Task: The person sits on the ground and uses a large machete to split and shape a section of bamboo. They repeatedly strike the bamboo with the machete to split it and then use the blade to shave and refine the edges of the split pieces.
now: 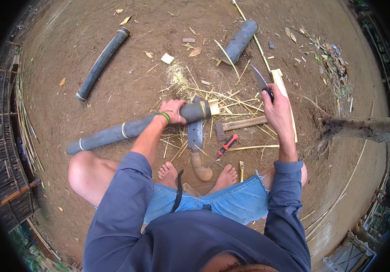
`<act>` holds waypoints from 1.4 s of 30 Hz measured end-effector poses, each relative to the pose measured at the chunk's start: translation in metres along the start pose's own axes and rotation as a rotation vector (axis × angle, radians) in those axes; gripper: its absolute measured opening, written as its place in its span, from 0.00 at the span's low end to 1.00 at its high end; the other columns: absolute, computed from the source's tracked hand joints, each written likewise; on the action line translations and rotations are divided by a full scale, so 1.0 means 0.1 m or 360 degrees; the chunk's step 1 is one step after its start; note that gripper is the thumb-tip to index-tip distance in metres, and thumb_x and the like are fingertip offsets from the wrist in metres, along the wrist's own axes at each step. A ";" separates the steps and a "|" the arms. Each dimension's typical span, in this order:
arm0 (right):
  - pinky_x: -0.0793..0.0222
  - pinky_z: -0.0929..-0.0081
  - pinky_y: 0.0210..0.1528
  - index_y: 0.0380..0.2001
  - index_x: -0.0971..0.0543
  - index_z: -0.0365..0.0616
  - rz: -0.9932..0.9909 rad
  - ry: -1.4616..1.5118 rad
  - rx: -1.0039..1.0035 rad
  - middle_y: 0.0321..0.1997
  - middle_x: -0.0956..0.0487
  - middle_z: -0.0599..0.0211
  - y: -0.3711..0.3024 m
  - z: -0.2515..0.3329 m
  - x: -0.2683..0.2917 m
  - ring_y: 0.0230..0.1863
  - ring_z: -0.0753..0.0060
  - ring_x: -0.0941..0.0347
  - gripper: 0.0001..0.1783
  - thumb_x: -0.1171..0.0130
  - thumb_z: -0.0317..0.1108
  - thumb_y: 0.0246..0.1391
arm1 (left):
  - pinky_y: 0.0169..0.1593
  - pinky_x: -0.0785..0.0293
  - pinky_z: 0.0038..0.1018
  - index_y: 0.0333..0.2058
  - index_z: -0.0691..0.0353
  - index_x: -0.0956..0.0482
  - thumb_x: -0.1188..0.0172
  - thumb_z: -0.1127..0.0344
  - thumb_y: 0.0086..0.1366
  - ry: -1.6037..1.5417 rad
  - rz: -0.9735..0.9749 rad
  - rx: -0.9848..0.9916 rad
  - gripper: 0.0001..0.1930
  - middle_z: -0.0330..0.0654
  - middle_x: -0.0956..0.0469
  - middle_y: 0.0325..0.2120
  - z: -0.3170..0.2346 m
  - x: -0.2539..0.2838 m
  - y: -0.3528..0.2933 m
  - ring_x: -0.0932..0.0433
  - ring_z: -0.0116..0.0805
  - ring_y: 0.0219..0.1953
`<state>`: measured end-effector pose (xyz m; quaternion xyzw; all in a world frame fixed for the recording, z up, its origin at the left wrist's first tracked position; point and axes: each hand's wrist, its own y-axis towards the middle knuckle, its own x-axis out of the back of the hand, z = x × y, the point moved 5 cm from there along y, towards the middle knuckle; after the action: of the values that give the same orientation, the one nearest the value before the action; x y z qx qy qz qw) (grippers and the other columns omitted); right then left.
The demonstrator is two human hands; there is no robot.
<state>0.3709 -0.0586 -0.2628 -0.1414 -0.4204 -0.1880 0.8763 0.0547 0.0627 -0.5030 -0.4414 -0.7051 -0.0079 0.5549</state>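
Note:
My left hand [172, 111] is closed round a long dark bamboo pole [140, 127] that lies slanting across the ground before my feet. Its right end is cut to a pale, stepped collar. My right hand [276, 109] grips a knife [261, 80] by its black handle, the blade pointing up and away to the left, apart from the bamboo. Under the pole lies a machete [195, 136] with a curved wooden handle, its blade partly covered. Right of it are a hammer [242, 123] with a wooden handle and a red-and-black utility knife [228, 143].
Pale bamboo strips [235, 102] and shavings litter the dirt. Two more dark bamboo pieces lie beyond, one long piece [102, 63] at left and one short piece [240, 41] at right. A split bamboo slat [288, 104] lies beside my right hand. A tree trunk [363, 128] stands at right.

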 end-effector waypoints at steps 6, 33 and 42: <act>0.27 0.50 0.46 0.49 0.22 0.40 0.0225 -0.0382 -0.0012 0.38 0.17 0.42 0.07 -0.64 -0.34 0.42 0.39 0.20 0.14 0.45 0.34 0.64 | 0.67 0.36 0.46 0.67 0.48 0.34 0.26 0.40 0.47 0.0079 0.0053 0.0272 0.49 0.47 0.29 0.63 0.50 0.26 0.04 0.32 0.49 0.66; 0.28 0.47 0.53 0.46 0.19 0.40 0.0570 -0.0656 -0.0209 0.43 0.17 0.42 -0.34 -0.99 -0.42 0.50 0.39 0.22 0.14 0.42 0.34 0.58 | 0.70 0.43 0.55 0.62 0.47 0.33 0.18 0.55 0.40 0.0641 -0.0293 0.0926 0.48 0.41 0.33 0.62 1.74 -0.01 -1.32 0.35 0.43 0.67; 0.28 0.47 0.53 0.43 0.19 0.40 0.0442 -0.0610 -0.0190 0.43 0.17 0.44 -0.31 -0.98 -0.22 0.49 0.40 0.21 0.13 0.44 0.34 0.59 | 0.70 0.44 0.59 0.62 0.44 0.32 0.18 0.59 0.37 0.0487 -0.0206 0.0797 0.50 0.37 0.27 0.58 1.39 -0.04 -1.12 0.31 0.43 0.65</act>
<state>0.4114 -0.1219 -0.3369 -0.2825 -0.5437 -0.0600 0.7880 -0.1237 0.0612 -0.5059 -0.2386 -0.6200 0.0644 0.7446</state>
